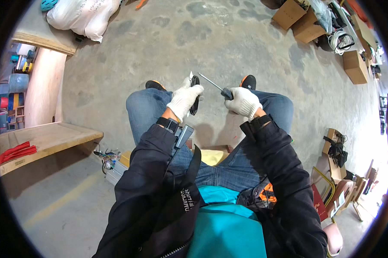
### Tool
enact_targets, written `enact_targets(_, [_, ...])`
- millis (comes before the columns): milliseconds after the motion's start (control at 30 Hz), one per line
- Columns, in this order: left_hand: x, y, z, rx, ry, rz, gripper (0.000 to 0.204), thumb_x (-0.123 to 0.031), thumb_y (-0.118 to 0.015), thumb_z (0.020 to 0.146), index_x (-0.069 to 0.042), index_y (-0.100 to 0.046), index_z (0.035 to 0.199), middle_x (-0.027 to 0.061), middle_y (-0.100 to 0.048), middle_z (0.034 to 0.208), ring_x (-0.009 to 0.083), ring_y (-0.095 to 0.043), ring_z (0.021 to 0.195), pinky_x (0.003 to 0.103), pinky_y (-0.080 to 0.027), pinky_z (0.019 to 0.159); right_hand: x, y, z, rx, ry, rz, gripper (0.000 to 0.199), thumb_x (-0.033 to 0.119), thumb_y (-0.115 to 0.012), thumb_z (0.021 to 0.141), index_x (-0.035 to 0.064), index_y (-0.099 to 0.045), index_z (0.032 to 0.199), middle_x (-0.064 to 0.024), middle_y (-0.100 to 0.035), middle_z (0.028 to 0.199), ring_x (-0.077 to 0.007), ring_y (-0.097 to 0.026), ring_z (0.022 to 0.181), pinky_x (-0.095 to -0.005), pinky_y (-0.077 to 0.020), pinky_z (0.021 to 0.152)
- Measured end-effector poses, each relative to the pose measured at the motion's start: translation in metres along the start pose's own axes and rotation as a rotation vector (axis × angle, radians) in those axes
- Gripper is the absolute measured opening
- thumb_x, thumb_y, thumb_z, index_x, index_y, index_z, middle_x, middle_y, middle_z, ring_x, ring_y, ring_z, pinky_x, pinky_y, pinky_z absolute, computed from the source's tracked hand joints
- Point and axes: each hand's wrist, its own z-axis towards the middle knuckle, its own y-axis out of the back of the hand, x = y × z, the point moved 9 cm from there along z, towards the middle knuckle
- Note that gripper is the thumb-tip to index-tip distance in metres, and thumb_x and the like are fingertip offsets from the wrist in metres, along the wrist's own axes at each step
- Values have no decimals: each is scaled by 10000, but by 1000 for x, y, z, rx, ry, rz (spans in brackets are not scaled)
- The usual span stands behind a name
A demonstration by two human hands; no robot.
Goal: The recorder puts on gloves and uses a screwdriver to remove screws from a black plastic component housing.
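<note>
Both my hands wear white knit gloves and are held out over the floor between my knees. My left hand is closed around a slim, dark, oblong object that stands on end. Its kind is not clear, and the fingers cover part of it. In my right hand is a screwdriver, gripped by its dark handle. The bare metal shaft points up and left toward the dark object, with its tip a short way apart from it.
A wooden bench with a red cloth stands at left. White sacks lie at upper left, cardboard boxes at upper right. Tangled wires are near my left side. A box with black cables sits at right, near chairs.
</note>
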Motion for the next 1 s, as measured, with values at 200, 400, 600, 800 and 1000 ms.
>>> enact_targets(200, [-5, -1, -5, 7, 4, -10, 598, -217, -688, 900, -64, -517, 1453, 84, -678, 1052, 177, -709, 853, 305, -547, 731, -4, 2, 0, -40, -46, -13, 234, 262, -629, 859, 61, -712, 947, -172, -722, 776, -350, -727, 768, -447, -557, 730])
enact_targets(400, [-4, 2, -5, -24, -6, -17, 602, -189, -677, 905, -48, -506, 1464, 88, -678, 1020, 178, -694, 841, 305, -552, 738, -7, 4, 1, -58, -55, -39, 281, 292, -629, 858, 42, -728, 938, -194, -721, 779, -361, -729, 763, -449, -564, 725])
enact_targets(600, [12, 9, 13, -31, -50, 26, 487, -178, -670, 908, -33, -551, 1358, 81, -675, 992, 173, -688, 830, 305, -552, 729, -9, 7, 3, -94, -71, -16, 363, 303, -647, 828, -35, -738, 923, -278, -708, 838, -434, -720, 826, -474, -561, 758])
enact_targets(800, [9, 14, 12, -64, -60, 82, 402, -180, -656, 916, -28, -576, 1280, 76, -671, 962, 169, -677, 808, 298, -549, 728, -8, 12, 2, -127, -82, -7, 347, 297, -640, 855, -29, -739, 920, -274, -709, 829, -433, -719, 815, -470, -559, 748])
enact_targets(1000, [6, 11, 10, -51, -37, -2, 387, -207, -656, 945, -20, -581, 1275, 76, -681, 976, 170, -693, 834, 301, -560, 732, -9, 20, 0, -181, -82, 39, 353, 321, -633, 872, -10, -728, 953, -262, -717, 856, -425, -718, 846, -466, -553, 774])
